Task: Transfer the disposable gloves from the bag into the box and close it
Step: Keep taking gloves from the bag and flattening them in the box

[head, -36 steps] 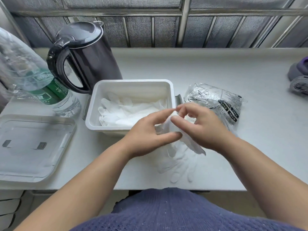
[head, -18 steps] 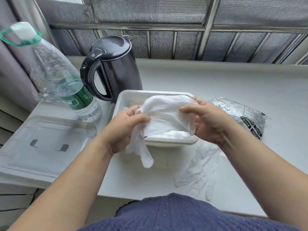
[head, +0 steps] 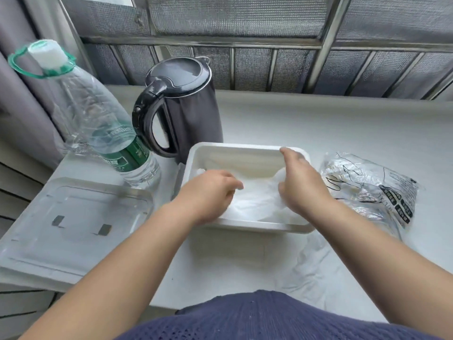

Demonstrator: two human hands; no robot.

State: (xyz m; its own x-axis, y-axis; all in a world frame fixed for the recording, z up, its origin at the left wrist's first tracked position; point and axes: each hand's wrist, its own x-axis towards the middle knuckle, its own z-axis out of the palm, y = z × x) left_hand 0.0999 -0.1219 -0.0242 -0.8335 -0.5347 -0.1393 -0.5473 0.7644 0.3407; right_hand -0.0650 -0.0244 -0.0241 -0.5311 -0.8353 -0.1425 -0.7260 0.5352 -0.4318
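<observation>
**On the pale grey desk [head: 343, 123]: job about half done**

Over the white plastic box [head: 245, 149], both hands are at work. A pile of thin white disposable gloves [head: 255, 202] lies inside it. The left hand [head: 210, 192] is on the left part of the pile with its fingers [head: 232, 190] curled down into the gloves. I cannot tell if they pinch a glove or just push. The right hand [head: 301, 185] is on the right part. Its fingers are loose and a bit spread, with one fingertip up by the far rim. It looks like it is patting the gloves down.

So part of the job looks done, as many gloves are in the box. But not all are. A few thin see-through gloves [head: 311, 263] lie flat on the desk, just in front of the box on the right. The crinkly clear plastic bag with black print [head: 367, 190] sits just beside the box. It may hold more, but I cannot see inside well.

The box is open. Its clear plastic lid [head: 73, 217] lies on the left, apart from the box, near a clear water bottle with a green label [head: 127, 153] and a black electric kettle [head: 188, 106]. I think three things are left: put the loose gloves in, check the bag, then press the lid on.
</observation>
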